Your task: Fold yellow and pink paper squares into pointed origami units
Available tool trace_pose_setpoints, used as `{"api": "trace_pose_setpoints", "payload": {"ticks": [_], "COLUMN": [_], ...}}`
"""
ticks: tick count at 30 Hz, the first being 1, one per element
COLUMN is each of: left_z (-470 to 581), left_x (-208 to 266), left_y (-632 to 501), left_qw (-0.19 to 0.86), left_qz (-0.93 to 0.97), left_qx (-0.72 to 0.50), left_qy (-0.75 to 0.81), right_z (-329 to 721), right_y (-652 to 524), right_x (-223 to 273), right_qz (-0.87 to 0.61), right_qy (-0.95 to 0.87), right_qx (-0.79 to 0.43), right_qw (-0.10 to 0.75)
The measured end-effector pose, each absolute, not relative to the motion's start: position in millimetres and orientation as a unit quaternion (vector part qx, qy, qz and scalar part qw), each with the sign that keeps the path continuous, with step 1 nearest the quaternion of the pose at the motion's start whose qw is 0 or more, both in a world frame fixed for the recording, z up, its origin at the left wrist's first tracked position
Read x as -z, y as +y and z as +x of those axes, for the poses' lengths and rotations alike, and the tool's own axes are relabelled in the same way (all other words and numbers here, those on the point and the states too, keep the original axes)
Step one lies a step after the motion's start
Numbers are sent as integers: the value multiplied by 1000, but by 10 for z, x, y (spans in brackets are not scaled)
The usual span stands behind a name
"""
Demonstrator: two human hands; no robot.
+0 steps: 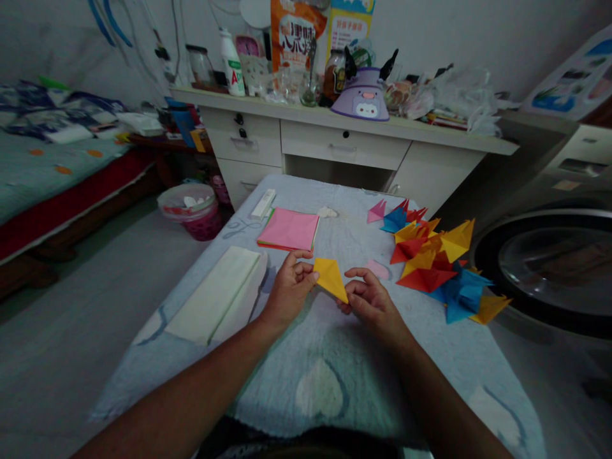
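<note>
I'm in a home: a bed [52, 169] off the left edge of the cloth-covered table [277, 382], a front-loading washing machine [554, 197] by its right. A snack pouch [297, 38] stands at the back edge of the desk [329, 135].

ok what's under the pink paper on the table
Below the pink paper, thin edges of other sheets show, including green and orange-red. Their faces are covered, so I can't tell how many.

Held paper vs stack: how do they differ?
Held paper is yellow, kite-shaped; stack is pink-topped, roughly square. Held paper is smaller than the stack. Held paper is pinched by left hand and right hand; stack lies on the cloth. Both look like paper.
</note>
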State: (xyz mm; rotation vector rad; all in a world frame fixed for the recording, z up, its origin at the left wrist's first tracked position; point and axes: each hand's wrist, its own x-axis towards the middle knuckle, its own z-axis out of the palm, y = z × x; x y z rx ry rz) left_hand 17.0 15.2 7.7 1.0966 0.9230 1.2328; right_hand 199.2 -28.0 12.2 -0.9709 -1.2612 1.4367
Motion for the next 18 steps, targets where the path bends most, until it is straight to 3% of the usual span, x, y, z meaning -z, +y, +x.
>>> {"api": "trace_pose_setpoints", "payload": {"ticks": [3, 6, 9, 18], "left_z": [164, 183, 210, 195], "left_x": [-57, -36, -16, -10], "left_y": [179, 181, 163, 153], "left_qw": [582, 597, 591, 452], "left_qz": [489, 516, 555, 696], "left_qx": [-497, -451, -419, -356], "left_qy": [419, 417, 409, 429], "right_z": [2025, 2070, 2098, 2139], "right_y": [-270, -232, -196, -150], "right_x": [-96, -49, -36, 34], "right_qz": [-432, -502, -502, -498], "right_qy": [-536, -602, -700, -774], "right_qx": [-542, -378, -244, -183], "right_qw": [483, 493, 445, 347]}}
